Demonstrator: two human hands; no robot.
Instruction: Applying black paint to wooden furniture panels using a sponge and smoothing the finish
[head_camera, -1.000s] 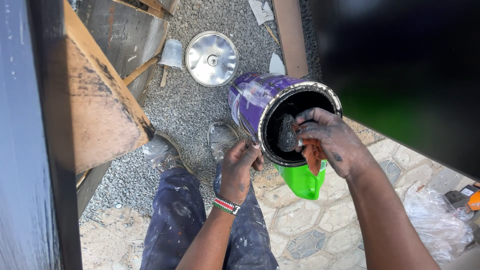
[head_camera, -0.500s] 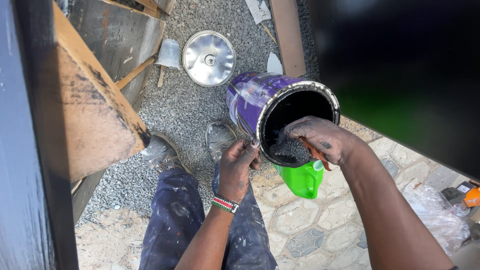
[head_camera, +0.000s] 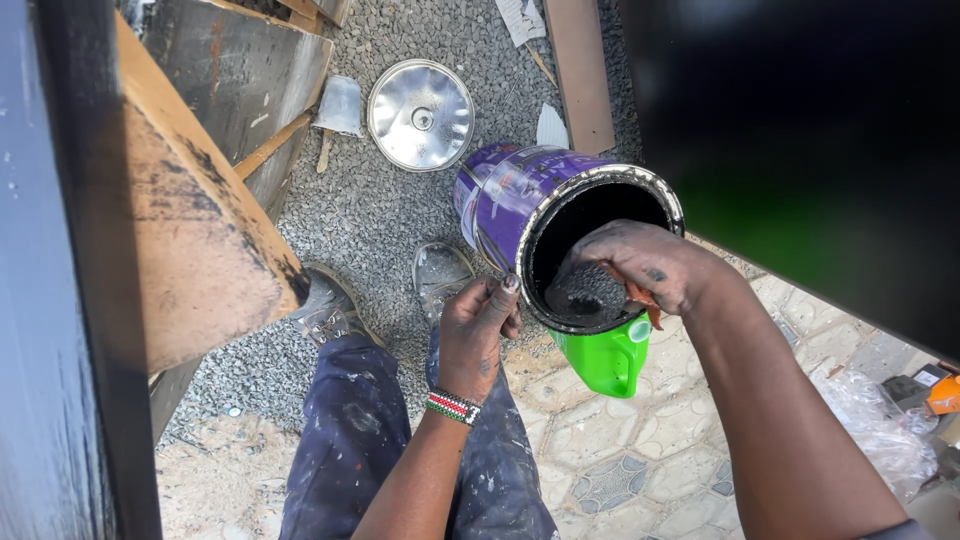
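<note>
Purple can (head_camera: 520, 205) is tipped toward 5 o'clock over a green jug (head_camera: 605, 358), left hand (head_camera: 478, 330) gripping its rim while right hand (head_camera: 640, 262), fingers curled around a brush (head_camera: 588, 292), scrapes inside.

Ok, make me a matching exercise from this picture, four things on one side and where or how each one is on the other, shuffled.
Things:
1. purple paint can
2. round metal lid
3. green container
4. right hand

States:
A. lying on the gravel
B. reaching into the can's mouth
C. tipped, gripped at the rim by the left hand
D. just below the can's rim

Pairs: 1-C, 2-A, 3-D, 4-B
</note>
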